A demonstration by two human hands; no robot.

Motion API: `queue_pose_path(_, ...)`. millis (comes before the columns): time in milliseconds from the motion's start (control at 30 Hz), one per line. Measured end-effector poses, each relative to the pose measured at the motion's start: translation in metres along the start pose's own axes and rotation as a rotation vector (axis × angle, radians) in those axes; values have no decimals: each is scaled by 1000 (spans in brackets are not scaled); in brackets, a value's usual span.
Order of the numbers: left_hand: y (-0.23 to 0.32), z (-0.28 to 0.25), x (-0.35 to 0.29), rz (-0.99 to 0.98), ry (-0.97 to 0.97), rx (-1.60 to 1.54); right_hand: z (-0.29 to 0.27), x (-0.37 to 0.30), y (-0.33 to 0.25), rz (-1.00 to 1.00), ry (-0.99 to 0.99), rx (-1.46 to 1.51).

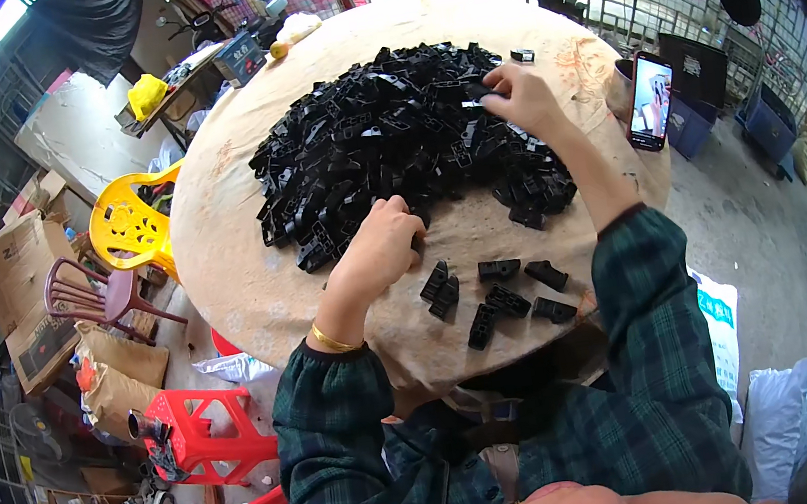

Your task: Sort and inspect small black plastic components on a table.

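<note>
A large heap of small black plastic parts (359, 132) lies on the round table. My right hand (521, 100) reaches to the heap's far right side, its thumb and fingers closed on a black plastic part (479, 92). At the heap's near edge is my left hand (384, 241), back upward and fingers curled down; what they hold, if anything, is hidden. A gold bracelet circles that wrist. Several loose black parts (507, 301) lie in a small group between my forearms, near the table's front edge.
A beige cloth (238, 302) covers the table. One black part (523, 56) lies apart beyond my right hand. A lit phone (650, 101) stands upright at the table's right edge. Left of the table are a yellow chair (130, 223), a brown chair (112, 296) and a red stool (206, 432).
</note>
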State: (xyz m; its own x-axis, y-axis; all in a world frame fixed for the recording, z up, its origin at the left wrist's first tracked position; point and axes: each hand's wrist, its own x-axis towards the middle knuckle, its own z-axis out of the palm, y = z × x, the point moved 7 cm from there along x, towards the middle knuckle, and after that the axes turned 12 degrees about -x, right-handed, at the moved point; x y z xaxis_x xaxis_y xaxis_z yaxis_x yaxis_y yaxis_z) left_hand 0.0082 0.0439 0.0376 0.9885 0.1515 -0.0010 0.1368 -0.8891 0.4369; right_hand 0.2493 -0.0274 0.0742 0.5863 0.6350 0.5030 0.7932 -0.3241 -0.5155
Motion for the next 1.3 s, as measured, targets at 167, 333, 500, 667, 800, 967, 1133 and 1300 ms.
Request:
queue_pose_path(167, -7, 6, 2, 3, -11, 31, 0, -59, -81, -249, -129, 156)
queue_pose_path(333, -2, -5, 9, 110, 152, -26, 6, -79, -93, -295, -170, 281)
queue_pose_path(500, -14, -21, 11, -137, 326, -393, 21, -84, -89, -198, -324, 430)
queue_pose_path(667, -26, -22, 9, -295, 524, -803, 29, -83, -79, -125, -275, 540)
queue_pose_path(800, -11, -30, 7, -34, 350, -650, 26, -69, -53, -85, -188, 439)
queue_pose_path(967, 24, -10, 6, 133, 101, -409, 23, -63, -37, 121, -202, 666)
queue_pose_path(1133, 37, 10, 7, 357, 49, -274, 25, -68, -40, 153, -246, 845)
queue_pose_path(1300, 34, 29, 15, 252, -25, -310, 32, -73, -50, 208, -390, 913)
